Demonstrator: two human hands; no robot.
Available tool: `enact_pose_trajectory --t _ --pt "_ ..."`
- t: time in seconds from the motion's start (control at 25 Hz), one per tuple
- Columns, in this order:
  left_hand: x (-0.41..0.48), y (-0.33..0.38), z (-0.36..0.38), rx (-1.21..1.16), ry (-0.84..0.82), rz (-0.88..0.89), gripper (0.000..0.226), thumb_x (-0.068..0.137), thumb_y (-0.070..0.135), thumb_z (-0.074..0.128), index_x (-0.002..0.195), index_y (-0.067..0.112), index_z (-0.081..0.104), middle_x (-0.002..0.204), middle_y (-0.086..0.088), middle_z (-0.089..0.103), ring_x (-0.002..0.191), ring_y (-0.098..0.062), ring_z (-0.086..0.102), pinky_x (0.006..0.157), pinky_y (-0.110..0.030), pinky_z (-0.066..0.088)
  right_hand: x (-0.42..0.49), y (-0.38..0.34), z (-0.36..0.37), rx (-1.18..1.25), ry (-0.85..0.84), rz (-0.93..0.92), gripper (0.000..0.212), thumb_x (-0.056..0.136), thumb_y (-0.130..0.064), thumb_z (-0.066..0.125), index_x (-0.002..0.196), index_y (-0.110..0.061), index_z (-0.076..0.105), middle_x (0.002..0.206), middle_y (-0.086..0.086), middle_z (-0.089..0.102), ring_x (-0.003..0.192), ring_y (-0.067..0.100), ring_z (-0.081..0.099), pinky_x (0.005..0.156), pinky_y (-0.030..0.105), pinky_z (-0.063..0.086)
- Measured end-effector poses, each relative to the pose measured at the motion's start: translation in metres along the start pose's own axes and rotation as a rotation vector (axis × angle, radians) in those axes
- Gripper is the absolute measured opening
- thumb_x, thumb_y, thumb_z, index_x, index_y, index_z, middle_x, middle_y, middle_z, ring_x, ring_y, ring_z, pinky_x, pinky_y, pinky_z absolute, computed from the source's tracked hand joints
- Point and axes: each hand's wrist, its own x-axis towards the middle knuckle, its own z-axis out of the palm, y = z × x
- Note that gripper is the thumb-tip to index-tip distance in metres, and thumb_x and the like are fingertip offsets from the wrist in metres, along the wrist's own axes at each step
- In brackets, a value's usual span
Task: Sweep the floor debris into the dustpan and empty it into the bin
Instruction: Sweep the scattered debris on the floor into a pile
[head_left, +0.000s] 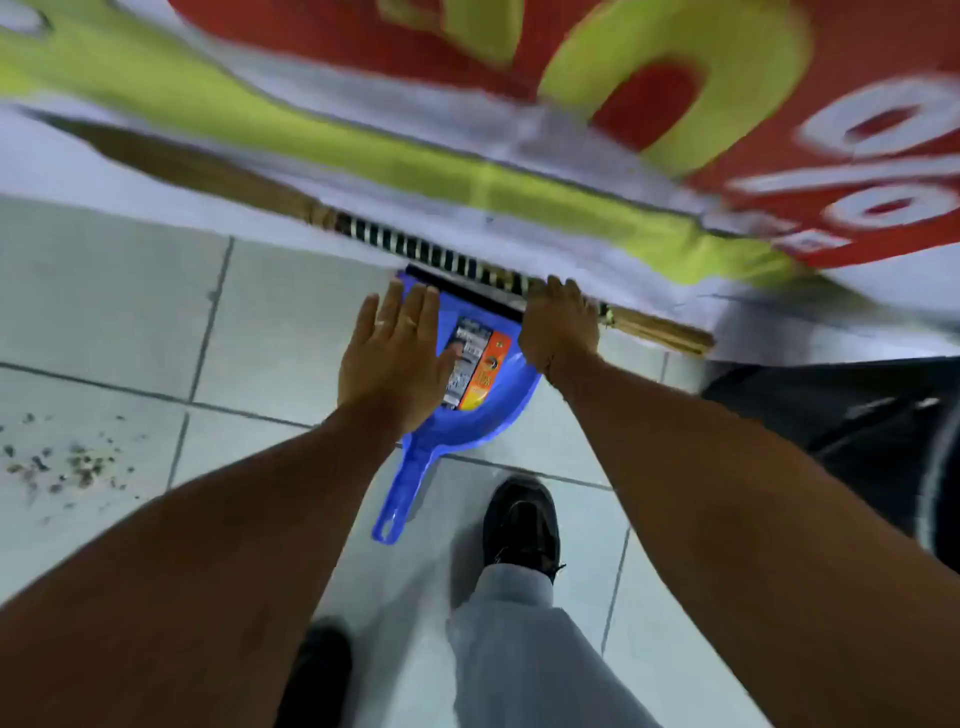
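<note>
Two hands reach down to a broom and a blue dustpan on the floor.

The right hand (561, 325) has its fingers (558, 291) closed around the broom (395, 241), on the striped part of its stick. The broom lies along the bottom of a big red, yellow and white banner (519, 130). The left hand (392, 358) is flat and open with its fingers (410, 306) spread, over the left side of the dustpan (467, 410); it holds nothing. The dustpan lies on the tile floor (130, 312) with its handle pointing back at the person's black shoe (522, 522). It has a bright label inside. A small pile of debris (67, 465) lies on the floor far to the left, well apart from the dustpan. A dark bag (857, 415) sits at the right.
</note>
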Motion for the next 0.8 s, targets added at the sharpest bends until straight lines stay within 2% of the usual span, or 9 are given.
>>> enact_pose_trajectory --t 0.2,0.36,0.44,0.48,0.52,0.56,0.6,0.68,0.8 --pt "0.015 -0.011 0.067 0.034 -0.007 0.003 0.062 0.089 0.039 0.033 0.130 -0.005 0.049 0.131 -0.023 0.058 0.127 -0.039 0.049 0.105 -0.050 0.037 0.051 -0.008 0.034 -0.124 0.044 0.059 0.046 0.088 -0.007 0.049 0.134 -0.005 0.041 0.137 0.019 0.045 0.129 0.038 0.037 0.108 0.052 0.027" --pt "-0.003 -0.020 0.060 0.044 0.007 -0.031 0.061 0.089 0.039 0.034 0.129 -0.004 0.050 0.130 -0.022 0.058 0.126 -0.038 0.050 0.104 -0.050 0.039 0.040 -0.014 0.019 -0.197 0.117 0.015 0.035 0.088 -0.006 0.046 0.122 0.000 0.050 0.128 0.022 0.049 0.125 0.039 0.037 0.104 0.048 0.031" --pt "-0.019 -0.021 0.039 0.010 -0.020 -0.094 0.063 0.089 0.039 0.033 0.129 -0.006 0.049 0.131 -0.024 0.057 0.126 -0.040 0.049 0.105 -0.051 0.038 0.012 -0.018 0.009 -0.198 0.184 -0.117 0.031 0.079 -0.005 0.054 0.109 0.001 0.057 0.114 0.023 0.056 0.110 0.040 0.050 0.092 0.047 0.042" --pt "-0.034 -0.022 0.021 -0.009 -0.031 -0.134 0.064 0.089 0.040 0.031 0.129 -0.007 0.049 0.131 -0.025 0.057 0.126 -0.040 0.049 0.105 -0.052 0.037 -0.009 -0.023 0.001 -0.182 0.217 -0.214 0.032 0.072 -0.005 0.059 0.104 0.000 0.060 0.108 0.022 0.060 0.097 0.040 0.059 0.080 0.046 0.050" --pt "-0.047 -0.021 0.009 -0.008 -0.029 -0.150 0.064 0.089 0.040 0.030 0.129 -0.007 0.050 0.130 -0.025 0.058 0.126 -0.041 0.050 0.105 -0.052 0.038 -0.028 -0.025 -0.006 -0.172 0.245 -0.289 0.036 0.069 -0.004 0.063 0.105 -0.002 0.061 0.106 0.020 0.064 0.083 0.039 0.065 0.066 0.044 0.054" --pt "-0.062 -0.020 -0.006 -0.009 -0.047 -0.170 0.064 0.089 0.040 0.031 0.127 -0.007 0.051 0.128 -0.025 0.059 0.124 -0.040 0.051 0.103 -0.052 0.039 -0.048 -0.028 -0.016 -0.158 0.250 -0.348 0.044 0.071 -0.005 0.064 0.114 -0.007 0.060 0.110 0.017 0.065 0.076 0.038 0.068 0.057 0.041 0.055" --pt "-0.081 -0.023 -0.025 0.003 -0.040 -0.178 0.063 0.088 0.039 0.032 0.125 -0.006 0.054 0.126 -0.024 0.061 0.122 -0.040 0.054 0.101 -0.052 0.041 -0.072 -0.035 -0.031 -0.145 0.168 -0.385 0.051 0.077 -0.006 0.061 0.127 -0.014 0.054 0.119 0.012 0.063 0.079 0.038 0.068 0.057 0.041 0.055" --pt "-0.123 -0.032 -0.064 0.008 -0.048 -0.188 0.061 0.088 0.039 0.033 0.124 -0.005 0.056 0.125 -0.021 0.063 0.121 -0.038 0.055 0.100 -0.051 0.043 -0.120 -0.050 -0.059 -0.156 0.001 -0.412 0.054 0.091 -0.007 0.046 0.141 -0.023 0.037 0.135 0.005 0.053 0.100 0.038 0.063 0.072 0.044 0.054" --pt "-0.175 -0.048 -0.109 0.026 -0.075 -0.196 0.062 0.087 0.039 0.032 0.124 -0.005 0.056 0.125 -0.021 0.063 0.121 -0.037 0.056 0.100 -0.050 0.043 -0.181 -0.077 -0.079 -0.169 -0.110 -0.386 0.047 0.096 -0.010 0.036 0.141 -0.024 0.034 0.136 0.003 0.050 0.110 0.037 0.058 0.083 0.046 0.052"
